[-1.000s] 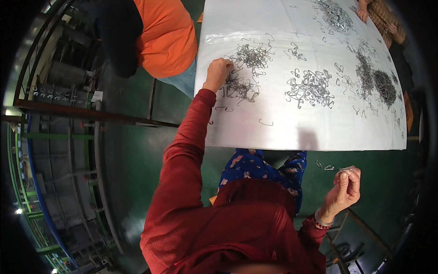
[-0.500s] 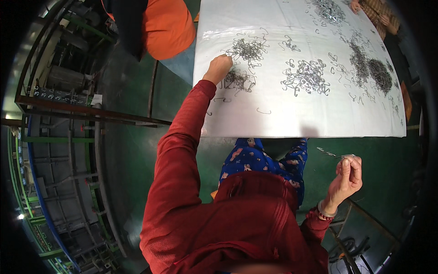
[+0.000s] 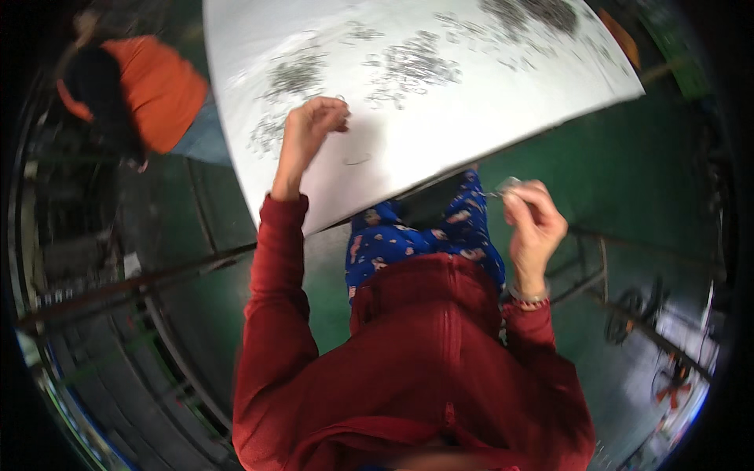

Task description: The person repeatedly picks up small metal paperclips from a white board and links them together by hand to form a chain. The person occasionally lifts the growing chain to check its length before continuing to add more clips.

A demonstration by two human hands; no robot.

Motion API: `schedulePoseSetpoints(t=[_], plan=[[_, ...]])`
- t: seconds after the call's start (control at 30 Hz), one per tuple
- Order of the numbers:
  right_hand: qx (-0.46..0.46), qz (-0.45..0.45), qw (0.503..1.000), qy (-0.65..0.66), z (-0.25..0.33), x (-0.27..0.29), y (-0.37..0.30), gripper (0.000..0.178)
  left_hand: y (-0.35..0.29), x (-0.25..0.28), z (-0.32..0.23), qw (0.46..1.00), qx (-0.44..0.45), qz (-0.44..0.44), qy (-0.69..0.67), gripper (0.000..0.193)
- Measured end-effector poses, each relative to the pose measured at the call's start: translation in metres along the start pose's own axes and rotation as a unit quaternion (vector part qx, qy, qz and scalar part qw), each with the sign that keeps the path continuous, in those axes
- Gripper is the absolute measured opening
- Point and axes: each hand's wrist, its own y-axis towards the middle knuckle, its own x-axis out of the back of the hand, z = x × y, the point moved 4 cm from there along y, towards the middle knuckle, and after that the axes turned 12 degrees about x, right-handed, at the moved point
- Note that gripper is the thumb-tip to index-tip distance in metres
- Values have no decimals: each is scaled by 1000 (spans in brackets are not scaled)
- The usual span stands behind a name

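My left hand [image 3: 305,137] is raised over the white-covered table [image 3: 440,133], its fingertips pinched on a small wire hook [image 3: 341,99] that shows only as a blurred curl. In front of my body, past the table's near edge, my right hand [image 3: 536,224] is closed, thumb against forefinger, on a few thin metal hooks [image 3: 509,185]. How many it holds I cannot tell. A single loose hook [image 3: 357,161] lies on the table right of my left wrist. Beyond that hand spread piles of grey wire hooks [image 3: 297,74], with another pile [image 3: 412,67] further right.
Larger dark heaps of hooks [image 3: 550,14] lie at the table's far right. At the left sits a person in an orange top [image 3: 161,90], close to the table's edge. Metal frame bars [image 3: 196,267] run along the left, and more bars [image 3: 603,267] stand at the right.
My left hand has lifted off the hook pile and come back toward me with a hook. My right hand has moved inward, closer to the table edge. The whole view has turned.
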Motion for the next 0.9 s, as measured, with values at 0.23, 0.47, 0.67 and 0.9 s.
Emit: schedulePoseSetpoints(t=[0.23,0.47,0.67,0.9], plan=[[-60,-33,996,54,-29,-10,-18,4,-96,-154,-49,978,-151,144,-2,9],[-6,0,1000,-1,-28,-16,-20,5,-102,-174,-43,989,-141,41,-14,8],[23,48,998,-45,-31,-13,-20,24,-108,-165,-44,988,-141,49,-33,6],[130,203,950,-199,-64,-46,68,26,-119,-145,-55,976,-214,46,-7,10]])
